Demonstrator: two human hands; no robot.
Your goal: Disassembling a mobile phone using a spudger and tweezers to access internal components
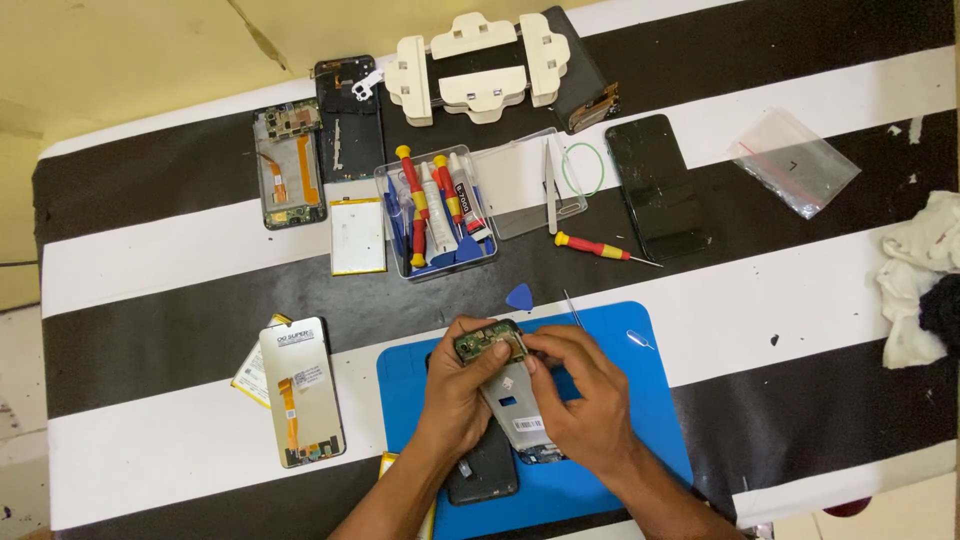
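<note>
My left hand (455,395) and my right hand (585,395) together hold an opened phone frame (510,400) above the blue work mat (640,400). At the frame's top end sits a green circuit board (488,342); the fingers of both hands pinch around it. A dark phone part (485,475) lies on the mat under my left wrist.
A replacement screen with an orange flex cable (300,390) lies left of the mat. Behind are a clear tool box (435,210), a battery (358,236), an opened phone body (288,165), a black screen (655,185), a red-yellow screwdriver (598,247), a blue pick (519,296), a clamp fixture (480,65), a plastic bag (795,160) and a cloth (925,275).
</note>
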